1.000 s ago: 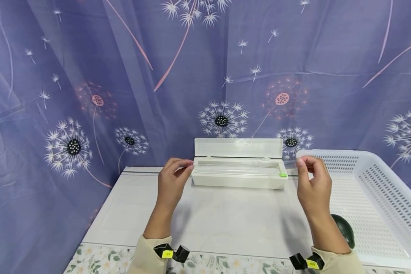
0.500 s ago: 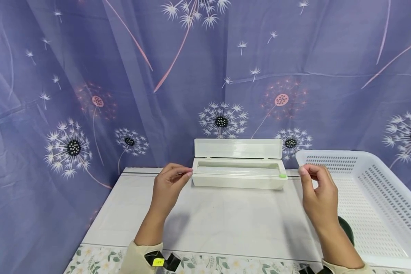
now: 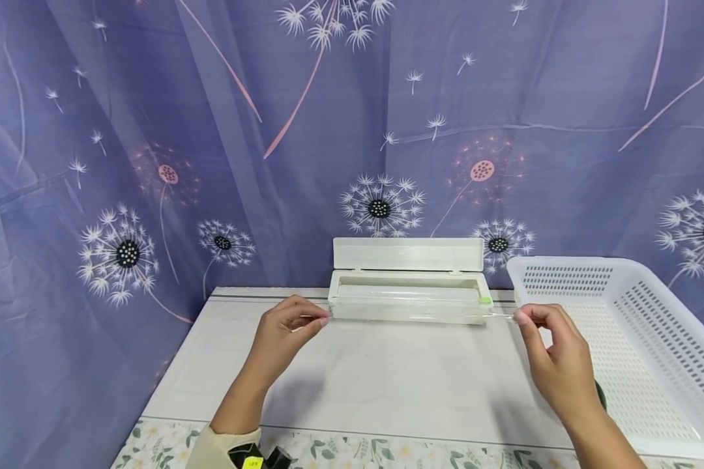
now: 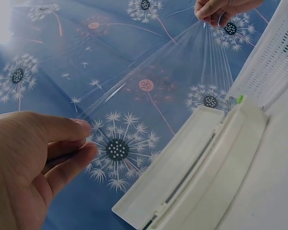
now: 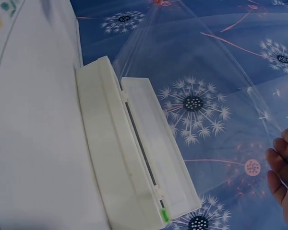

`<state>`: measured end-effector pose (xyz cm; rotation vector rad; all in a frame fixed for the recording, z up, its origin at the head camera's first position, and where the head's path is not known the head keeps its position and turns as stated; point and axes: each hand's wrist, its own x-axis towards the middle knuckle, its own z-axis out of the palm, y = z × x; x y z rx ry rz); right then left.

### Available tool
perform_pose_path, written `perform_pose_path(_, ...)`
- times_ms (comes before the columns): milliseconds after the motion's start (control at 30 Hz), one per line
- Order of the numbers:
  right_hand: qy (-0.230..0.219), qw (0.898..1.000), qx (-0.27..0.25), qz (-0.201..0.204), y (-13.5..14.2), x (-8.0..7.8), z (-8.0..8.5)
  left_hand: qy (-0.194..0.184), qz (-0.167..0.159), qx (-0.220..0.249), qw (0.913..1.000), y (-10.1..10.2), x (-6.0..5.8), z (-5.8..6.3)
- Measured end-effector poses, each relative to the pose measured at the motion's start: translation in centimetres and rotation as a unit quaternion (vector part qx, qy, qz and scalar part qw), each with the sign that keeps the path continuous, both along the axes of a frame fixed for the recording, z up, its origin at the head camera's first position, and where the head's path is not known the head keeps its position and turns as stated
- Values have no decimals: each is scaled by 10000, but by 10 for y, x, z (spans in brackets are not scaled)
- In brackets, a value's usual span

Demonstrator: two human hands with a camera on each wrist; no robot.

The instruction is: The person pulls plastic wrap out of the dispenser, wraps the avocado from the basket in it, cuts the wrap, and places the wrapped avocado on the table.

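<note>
A sheet of clear plastic wrap stretches between my two hands, running up out of a long white dispenser box. My left hand pinches one corner of the wrap between thumb and fingers, left of the box. To the right of the box, my right hand pinches the other corner, where the film gathers into folds. The box's lid stands raised at the back, and the white roll shows inside. A small green slider sits at the right end of the box's front edge.
A white perforated plastic basket stands at the right, with a dark green rounded thing mostly hidden behind my right forearm. Behind the white table hangs a purple dandelion-print curtain. A floral cloth strip runs along the front.
Both hands have moved down and toward the body, spreading slightly apart, and the wrap has come out over the front of the box. The box has stayed in place.
</note>
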<state>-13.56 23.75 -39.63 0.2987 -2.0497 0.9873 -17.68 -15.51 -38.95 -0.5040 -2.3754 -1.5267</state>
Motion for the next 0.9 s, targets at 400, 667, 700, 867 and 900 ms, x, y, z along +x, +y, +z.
perform_pose_path(400,-399,9966,696,200,6,20,-10,84,-304,-774,9965,-7,11,-10)
perform_pose_path(667,-646,9924,1019,232,9,30,-20,88,-328,-895,9954,-7,17,-21)
perform_pose_path(700,-655,9917,1072,263,10,31,-21,93,-342,-899,9953,-7,17,-22)
perform_pose_path(867,-772,9886,1223,408,12,34,-27,68,-373,-1094,9933,-7,19,-26)
perform_pose_path(900,-815,9880,1237,427,12,34,-29,41,-376,-1138,9928,-7,19,-27)
